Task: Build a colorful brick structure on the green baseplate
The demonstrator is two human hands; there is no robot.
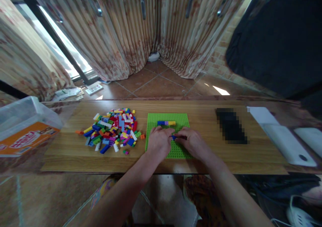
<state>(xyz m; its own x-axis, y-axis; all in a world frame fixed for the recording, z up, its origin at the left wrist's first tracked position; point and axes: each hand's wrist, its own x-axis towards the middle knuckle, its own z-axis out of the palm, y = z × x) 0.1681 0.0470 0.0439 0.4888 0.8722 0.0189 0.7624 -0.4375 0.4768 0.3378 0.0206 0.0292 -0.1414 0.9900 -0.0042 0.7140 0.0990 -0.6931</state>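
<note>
A green studded baseplate (167,117) lies on the wooden table. Near its far side sits a short row of toy bricks (166,123), blue at the left, lilac in the middle and yellow at the right. Both hands meet over the plate, just nearer than that row. Between the fingertips is a small blue brick (173,137). My left hand (159,141) is closed, its fingertips against the brick's left side. From the right, my right hand (190,140) pinches the same brick. The fingers hide most of it, and whether it touches the plate I cannot tell.
A heap of loose coloured bricks (113,129) spreads left of the plate. A clear plastic tub (27,119) with an orange label stands at the far left. To the right lie a dark pixelated patch (231,125) and a white flat object (281,136).
</note>
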